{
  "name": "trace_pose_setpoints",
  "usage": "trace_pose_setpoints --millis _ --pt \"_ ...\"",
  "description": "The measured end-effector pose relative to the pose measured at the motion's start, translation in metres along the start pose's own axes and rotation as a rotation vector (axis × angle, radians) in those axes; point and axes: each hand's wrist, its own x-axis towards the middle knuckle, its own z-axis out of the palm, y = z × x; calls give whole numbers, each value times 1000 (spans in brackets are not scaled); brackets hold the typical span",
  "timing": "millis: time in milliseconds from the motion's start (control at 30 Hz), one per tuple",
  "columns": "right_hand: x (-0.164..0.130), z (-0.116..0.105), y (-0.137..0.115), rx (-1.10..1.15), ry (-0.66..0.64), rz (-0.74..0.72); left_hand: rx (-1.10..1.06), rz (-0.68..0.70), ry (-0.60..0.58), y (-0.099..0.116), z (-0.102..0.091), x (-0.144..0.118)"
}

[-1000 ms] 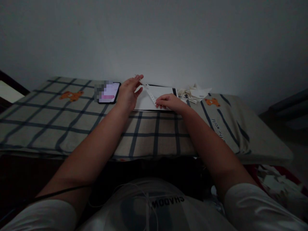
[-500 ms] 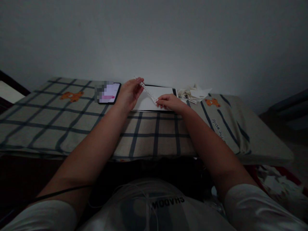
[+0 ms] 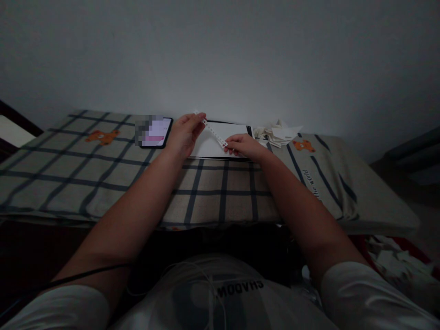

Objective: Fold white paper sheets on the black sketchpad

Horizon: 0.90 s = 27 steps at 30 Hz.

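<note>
Stretching between both hands, paper strip [image 3: 213, 132] above white sheet [image 3: 220, 142].

Place: a dim room in a home, most likely a bedroom.
Bed: a low bed [image 3: 360, 201] covered by a beige checked sheet [image 3: 103, 169] with dark blue lines and small orange bear prints [image 3: 102, 136].
Wall: a plain pale wall [image 3: 220, 55] rises straight behind the bed.
Personal items: a lit phone [image 3: 156, 133] lies on the sheet, beside a white sheet on a dark board [image 3: 233, 133] and a loose heap of folded paper pieces [image 3: 278, 133].
Floor: more paper scraps [image 3: 395, 261] lie at the right of the bed.
</note>
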Motion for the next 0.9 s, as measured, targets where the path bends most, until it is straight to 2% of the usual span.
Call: trace_pose_setpoints --millis 433,700,900 --pt "-7 5 -15 94 -17 96 -92 -51 12 7 4 -7" --pt "-1 6 -13 201 -35 143 -124 -65 22 7 4 -7" --pt "-3 5 -11 41 -37 60 -122 -69 18 8 5 -8"
